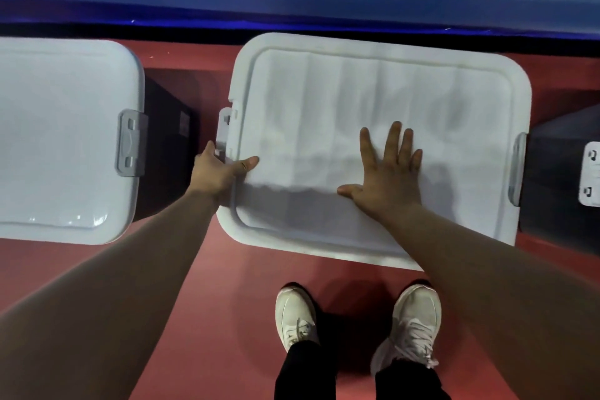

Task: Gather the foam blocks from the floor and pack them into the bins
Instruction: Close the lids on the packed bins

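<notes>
Above the red floor (227, 302), my left fingers (248, 163) grip the ribbed white lid (373, 91), right fingers (394, 140) spread flat on it.

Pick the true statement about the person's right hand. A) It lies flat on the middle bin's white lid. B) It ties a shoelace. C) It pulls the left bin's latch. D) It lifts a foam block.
A: the right hand rests flat, fingers spread, on the white lid, while the left hand holds that lid's left edge.
</notes>
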`<state>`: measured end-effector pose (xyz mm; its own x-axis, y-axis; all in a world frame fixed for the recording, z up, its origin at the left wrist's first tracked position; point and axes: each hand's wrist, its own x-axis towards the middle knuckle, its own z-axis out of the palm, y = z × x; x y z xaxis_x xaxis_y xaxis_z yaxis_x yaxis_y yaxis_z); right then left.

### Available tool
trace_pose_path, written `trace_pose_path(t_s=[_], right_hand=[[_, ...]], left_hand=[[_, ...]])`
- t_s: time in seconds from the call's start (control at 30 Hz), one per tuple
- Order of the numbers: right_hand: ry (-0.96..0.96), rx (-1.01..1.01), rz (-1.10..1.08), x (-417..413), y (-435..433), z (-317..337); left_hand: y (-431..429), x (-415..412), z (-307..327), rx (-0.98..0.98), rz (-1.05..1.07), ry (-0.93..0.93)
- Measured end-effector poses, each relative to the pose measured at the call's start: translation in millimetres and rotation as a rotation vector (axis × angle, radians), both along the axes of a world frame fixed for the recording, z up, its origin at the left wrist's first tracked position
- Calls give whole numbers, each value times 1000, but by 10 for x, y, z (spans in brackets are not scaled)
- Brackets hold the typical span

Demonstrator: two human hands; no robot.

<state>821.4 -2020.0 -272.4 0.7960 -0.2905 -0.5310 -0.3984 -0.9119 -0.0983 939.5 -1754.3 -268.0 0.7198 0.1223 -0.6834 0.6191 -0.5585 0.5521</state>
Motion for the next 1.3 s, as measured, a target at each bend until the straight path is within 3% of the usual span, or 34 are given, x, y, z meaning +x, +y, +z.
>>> trace_pose_path(t_s=[0.13, 0.27, 0.37, 0.53, 0.6, 0.77, 1.0, 1.3], right_hand=[[-3, -14, 8, -10, 14, 9], [-9, -28, 2, -11, 34, 1], [18, -17, -7, -16, 50, 22], [93, 61, -49, 99, -80, 279], [10, 87, -115, 120, -161, 504], [-119, 196, -359, 59, -602, 1537], [-344, 98, -495, -229, -1546, 3522], [-514, 47, -643, -1406, -2936, 5323]], left_hand=[[-65, -140, -24, 356, -191, -223], [-220, -280, 11, 301, -209, -374], [-253, -293, -7, 486, -374, -439], [-202, -174, 299, 516, -527, -322], [-192, -115, 545, 506, -552, -313], [-431, 141, 1487, 450, -594, -356], [-1474, 285, 3322, 267, -719, -480], [-3147, -640, 5134, 131, -859, -621]])
